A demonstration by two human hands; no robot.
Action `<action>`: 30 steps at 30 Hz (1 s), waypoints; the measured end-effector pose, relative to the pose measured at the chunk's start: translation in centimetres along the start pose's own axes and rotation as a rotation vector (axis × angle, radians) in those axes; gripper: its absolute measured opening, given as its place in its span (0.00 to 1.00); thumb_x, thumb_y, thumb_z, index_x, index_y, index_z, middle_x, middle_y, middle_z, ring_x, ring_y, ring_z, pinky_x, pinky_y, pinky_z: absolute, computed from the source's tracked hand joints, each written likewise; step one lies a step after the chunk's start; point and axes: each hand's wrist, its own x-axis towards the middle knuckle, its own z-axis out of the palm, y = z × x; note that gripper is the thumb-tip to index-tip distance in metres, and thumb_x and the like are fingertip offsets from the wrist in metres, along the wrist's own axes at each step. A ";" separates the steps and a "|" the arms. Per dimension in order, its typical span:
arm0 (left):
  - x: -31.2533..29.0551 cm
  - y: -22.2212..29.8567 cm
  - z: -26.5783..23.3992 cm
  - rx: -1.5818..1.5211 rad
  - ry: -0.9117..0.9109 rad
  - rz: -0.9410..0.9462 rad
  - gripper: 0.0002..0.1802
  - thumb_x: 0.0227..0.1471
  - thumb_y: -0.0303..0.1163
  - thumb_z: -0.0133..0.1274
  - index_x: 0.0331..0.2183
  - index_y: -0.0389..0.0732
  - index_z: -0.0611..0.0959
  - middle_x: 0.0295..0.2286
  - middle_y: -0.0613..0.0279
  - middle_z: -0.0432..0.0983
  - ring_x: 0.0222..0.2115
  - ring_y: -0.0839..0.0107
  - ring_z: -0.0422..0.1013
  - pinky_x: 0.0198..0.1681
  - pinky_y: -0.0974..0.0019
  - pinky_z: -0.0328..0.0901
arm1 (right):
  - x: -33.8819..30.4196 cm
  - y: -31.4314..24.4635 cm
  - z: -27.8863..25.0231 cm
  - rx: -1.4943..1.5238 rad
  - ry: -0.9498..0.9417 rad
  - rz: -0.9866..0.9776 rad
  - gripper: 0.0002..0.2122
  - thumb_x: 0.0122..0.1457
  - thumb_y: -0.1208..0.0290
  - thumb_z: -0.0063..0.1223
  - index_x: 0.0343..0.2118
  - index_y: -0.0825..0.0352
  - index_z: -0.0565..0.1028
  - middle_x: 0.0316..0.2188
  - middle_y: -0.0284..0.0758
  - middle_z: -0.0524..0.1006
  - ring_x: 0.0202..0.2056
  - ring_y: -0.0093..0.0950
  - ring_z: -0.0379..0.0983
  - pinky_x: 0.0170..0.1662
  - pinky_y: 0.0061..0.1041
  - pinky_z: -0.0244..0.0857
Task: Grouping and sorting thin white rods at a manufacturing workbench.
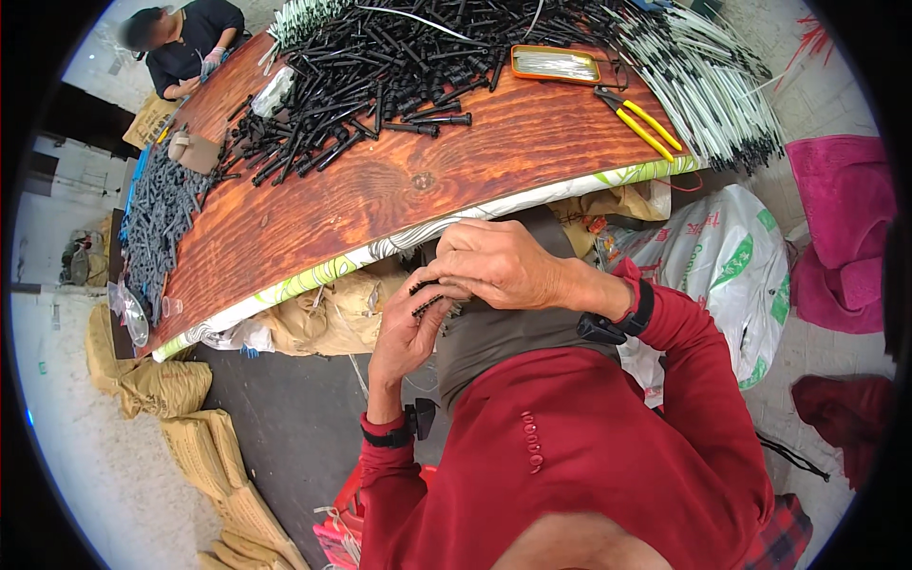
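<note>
Over my lap, just off the table's near edge, my two hands meet. My left hand (407, 332) is closed around a small dark piece (429, 300) with rows of short black teeth or bristles, partly hidden by the fingers. Curled over the same spot, my right hand (503, 266) has its thumb and fingers pressed together at that piece. Whether the right fingers also pinch something smaller cannot be made out. The wooden table (399, 195) beyond bears a large heap of black plastic rod-like parts (408, 66).
Yellow-handled pliers (638, 125) and an orange-rimmed tray of thin pale sticks (555, 65) lie at the right. Bundled white rods with black ends (708, 85) hang past the edge. Grey parts (163, 214) fill the left end. Another person (190, 43) works at far left.
</note>
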 end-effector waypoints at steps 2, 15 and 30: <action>-0.1 0.1 -0.1 -0.018 0.001 -0.002 0.08 0.56 0.22 0.52 0.37 0.38 0.83 0.39 0.54 0.75 0.38 0.59 0.74 0.40 0.63 0.67 | 0.2 -0.3 -0.4 -0.003 -0.036 0.036 0.07 0.54 0.78 0.56 0.37 0.69 0.77 0.27 0.35 0.70 0.31 0.35 0.70 0.34 0.31 0.65; -0.7 0.1 -0.4 -0.102 0.008 -0.031 0.08 0.56 0.24 0.53 0.38 0.39 0.84 0.43 0.54 0.76 0.43 0.60 0.73 0.44 0.63 0.67 | -0.2 -0.3 1.3 0.116 0.040 0.071 0.06 0.56 0.79 0.54 0.37 0.70 0.76 0.29 0.38 0.72 0.32 0.36 0.71 0.35 0.31 0.66; -1.3 -0.4 -0.3 -0.066 -0.017 -0.111 0.07 0.56 0.25 0.53 0.37 0.36 0.83 0.38 0.54 0.75 0.38 0.60 0.72 0.41 0.64 0.65 | -0.2 -0.8 1.5 -0.072 0.017 0.025 0.11 0.49 0.74 0.58 0.38 0.64 0.76 0.28 0.34 0.68 0.32 0.34 0.71 0.32 0.31 0.69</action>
